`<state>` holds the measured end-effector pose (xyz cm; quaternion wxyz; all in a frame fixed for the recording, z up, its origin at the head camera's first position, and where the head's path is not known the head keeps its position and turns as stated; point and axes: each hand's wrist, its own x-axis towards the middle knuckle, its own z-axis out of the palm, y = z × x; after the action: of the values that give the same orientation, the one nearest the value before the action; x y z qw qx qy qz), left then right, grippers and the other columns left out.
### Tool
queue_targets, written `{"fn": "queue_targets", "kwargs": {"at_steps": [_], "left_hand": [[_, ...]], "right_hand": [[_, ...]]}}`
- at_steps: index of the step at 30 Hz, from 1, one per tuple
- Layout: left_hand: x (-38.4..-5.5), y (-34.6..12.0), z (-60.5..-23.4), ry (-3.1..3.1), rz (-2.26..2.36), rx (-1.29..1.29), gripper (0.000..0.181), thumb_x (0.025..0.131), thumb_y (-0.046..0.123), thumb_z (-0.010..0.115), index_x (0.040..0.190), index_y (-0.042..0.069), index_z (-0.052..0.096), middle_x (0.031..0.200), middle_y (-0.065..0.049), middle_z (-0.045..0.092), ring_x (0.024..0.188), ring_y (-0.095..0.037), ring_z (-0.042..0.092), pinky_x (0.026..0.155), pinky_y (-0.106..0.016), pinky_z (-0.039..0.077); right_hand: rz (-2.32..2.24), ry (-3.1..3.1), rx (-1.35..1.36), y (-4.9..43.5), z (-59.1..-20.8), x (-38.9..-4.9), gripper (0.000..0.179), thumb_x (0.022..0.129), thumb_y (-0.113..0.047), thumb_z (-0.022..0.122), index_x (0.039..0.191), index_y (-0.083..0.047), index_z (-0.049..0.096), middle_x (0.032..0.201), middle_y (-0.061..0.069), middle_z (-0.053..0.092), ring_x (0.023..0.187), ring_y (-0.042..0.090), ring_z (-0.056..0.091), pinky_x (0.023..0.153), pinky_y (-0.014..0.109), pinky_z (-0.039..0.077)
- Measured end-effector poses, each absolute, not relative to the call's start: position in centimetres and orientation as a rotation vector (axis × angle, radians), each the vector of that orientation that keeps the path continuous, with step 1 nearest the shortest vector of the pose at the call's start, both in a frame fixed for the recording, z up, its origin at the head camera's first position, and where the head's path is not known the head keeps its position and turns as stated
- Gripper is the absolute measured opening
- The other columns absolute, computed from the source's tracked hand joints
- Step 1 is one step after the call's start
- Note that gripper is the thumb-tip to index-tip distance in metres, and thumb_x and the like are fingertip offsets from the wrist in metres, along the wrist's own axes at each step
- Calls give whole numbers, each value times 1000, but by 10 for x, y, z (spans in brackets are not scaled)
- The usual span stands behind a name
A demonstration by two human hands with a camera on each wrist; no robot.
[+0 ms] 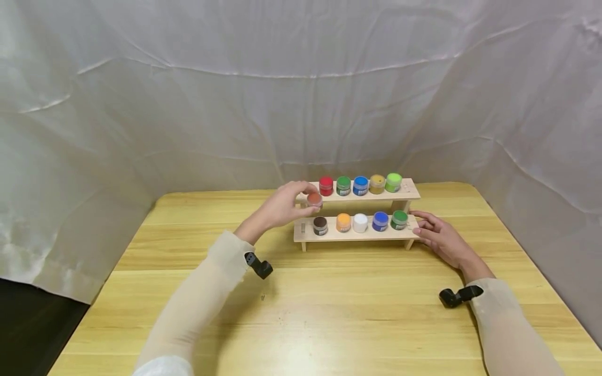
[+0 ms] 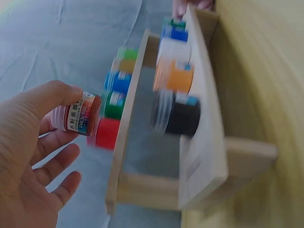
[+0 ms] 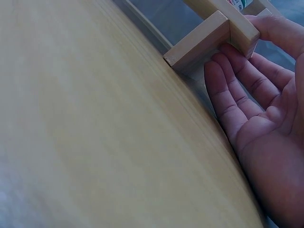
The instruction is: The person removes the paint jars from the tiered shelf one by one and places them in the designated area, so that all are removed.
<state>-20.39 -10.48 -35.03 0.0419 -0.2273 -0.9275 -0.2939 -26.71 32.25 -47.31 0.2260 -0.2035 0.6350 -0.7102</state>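
Observation:
Between thumb and fingertips, my left hand (image 1: 287,203) pinches a small paint jar (image 2: 83,114) with reddish-brown paint and a printed label. The jar is held at the left end of a two-tier wooden rack (image 1: 357,236), in front of the upper tier. Just below it, a black-brown paint jar (image 1: 320,225) stands on the lower tier. At the rack's other end, my right hand (image 1: 442,240) grips the lower board, the thumb on its edge and the fingers under and beside it, as the right wrist view shows.
On the upper tier stand red (image 1: 326,186), green, blue, ochre and light green (image 1: 393,182) jars. Orange (image 1: 343,222), white, blue and dark green (image 1: 399,220) jars share the lower tier. Behind the wooden table (image 1: 301,313) hangs a grey-white cloth (image 1: 301,104).

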Motion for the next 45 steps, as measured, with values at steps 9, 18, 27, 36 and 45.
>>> {"fn": "queue_targets", "kwargs": {"at_steps": [9,18,27,36,45], "left_hand": [[-184,-71,-359,-2797,-809,-919,36,90,33,72,118,12,65,109,3,66,105,-14,56,95,-30,42],[-171,-38,-376,-2829,-846,-1023,34,91,36,69,118,15,64,111,6,65,107,-15,56,96,-29,41],[-163,-11,-394,-2871,-825,-1043,33,92,41,68,115,18,64,108,12,62,106,-7,54,98,-24,39],[-160,14,-410,-2868,-742,-1030,35,91,42,68,116,17,64,106,12,63,105,-5,54,99,-22,37],[-166,33,-426,-2890,-779,-1020,37,91,44,68,118,19,63,105,14,61,99,-1,53,89,-14,39]], "right_hand": [[-1974,1748,-554,322,-473,-268,58,99,2,53,150,3,26,108,6,57,101,10,61,85,23,52],[-1978,1771,-568,321,-475,-267,57,98,2,54,149,5,27,107,6,58,101,10,60,85,23,52],[-1963,1800,-573,321,-474,-264,57,99,2,53,149,6,27,107,5,59,100,10,61,84,22,52],[-1956,1821,-572,321,-473,-265,56,99,1,54,149,5,29,107,5,58,99,9,60,83,22,53],[-1954,1816,-573,320,-471,-266,56,99,1,53,148,6,28,107,5,59,100,9,60,83,22,53]]}}
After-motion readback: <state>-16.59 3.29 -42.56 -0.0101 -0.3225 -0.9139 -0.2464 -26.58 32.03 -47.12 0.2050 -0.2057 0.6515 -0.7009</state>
